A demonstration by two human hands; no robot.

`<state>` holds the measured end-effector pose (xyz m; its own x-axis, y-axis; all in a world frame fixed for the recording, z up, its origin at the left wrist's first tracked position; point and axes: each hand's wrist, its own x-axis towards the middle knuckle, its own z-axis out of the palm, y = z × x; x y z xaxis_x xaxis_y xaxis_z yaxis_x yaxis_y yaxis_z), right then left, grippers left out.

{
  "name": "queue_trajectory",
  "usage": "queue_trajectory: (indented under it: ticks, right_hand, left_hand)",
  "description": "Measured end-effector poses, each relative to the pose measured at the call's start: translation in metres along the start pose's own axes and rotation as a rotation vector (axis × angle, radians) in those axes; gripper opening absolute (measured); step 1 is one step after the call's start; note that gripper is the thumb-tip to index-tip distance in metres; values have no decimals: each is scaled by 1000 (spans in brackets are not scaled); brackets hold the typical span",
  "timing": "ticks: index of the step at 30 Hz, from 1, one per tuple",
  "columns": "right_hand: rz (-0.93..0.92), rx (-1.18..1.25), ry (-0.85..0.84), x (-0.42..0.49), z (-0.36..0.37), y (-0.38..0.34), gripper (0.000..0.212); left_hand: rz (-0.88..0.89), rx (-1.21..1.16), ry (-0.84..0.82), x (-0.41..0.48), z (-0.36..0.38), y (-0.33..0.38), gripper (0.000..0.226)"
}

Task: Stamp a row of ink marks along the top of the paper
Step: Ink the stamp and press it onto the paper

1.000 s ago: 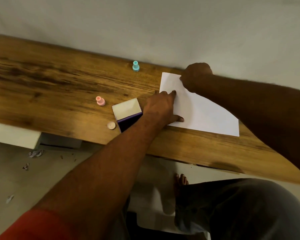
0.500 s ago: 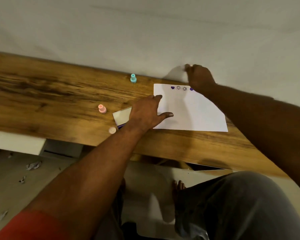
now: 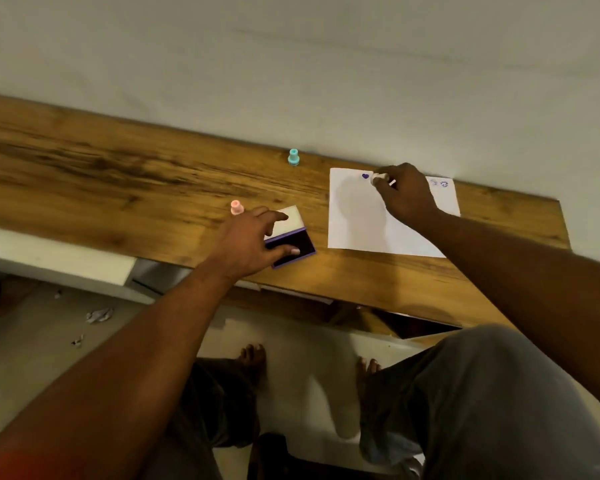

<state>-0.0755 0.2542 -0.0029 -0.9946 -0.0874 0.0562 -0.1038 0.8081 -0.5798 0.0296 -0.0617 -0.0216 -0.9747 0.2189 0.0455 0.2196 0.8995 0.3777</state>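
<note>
A white sheet of paper (image 3: 361, 216) lies on the wooden desk (image 3: 118, 188). Its top edge carries a purple heart mark (image 3: 365, 176) at the left and two round marks (image 3: 439, 183) at the right. My right hand (image 3: 404, 195) hovers over that top edge, shut on a small pale stamp (image 3: 378, 177) just right of the heart. An open ink pad (image 3: 293, 247), purple with a dark pad and white lid, sits left of the paper. My left hand (image 3: 248, 242) rests on the pad, fingers spread, thumb on its dark surface.
A teal stamp (image 3: 293, 157) stands near the desk's back edge by the wall. A pink stamp (image 3: 236, 207) stands just behind my left hand. The desk's front edge runs below the pad; my knees and feet are under it. Paper scraps lie on the floor at left.
My left hand slid left off the paper onto the ink pad. My right hand moved left along the paper's top edge, uncovering two marks at the right. The view shifted.
</note>
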Motion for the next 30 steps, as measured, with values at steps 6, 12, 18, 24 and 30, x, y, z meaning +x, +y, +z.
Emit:
queue_trajectory:
  ticks: [6,12,18,24,30]
  right_hand:
    - [-269,-46,-207,-30,43,-71,28]
    - [-439,-176,-398,-56,81,-125,35]
    - [-474,-228,-383,-56,102,-150,31]
    - [-449,-301,-407,-50,113,-156,32]
    - [-511,-391,-432,-44,120,-155,34]
  left_hand:
    - [-102,-112,18,-36,-1,-41,76]
    - [-208,-149,-9,-44,4,-57,66]
    - [-203,-192,5,-40,15,-51,54]
    - [-237,-245,4,-37,18,-56,50]
    - [-269,-281,-15,-34,22,-59,49]
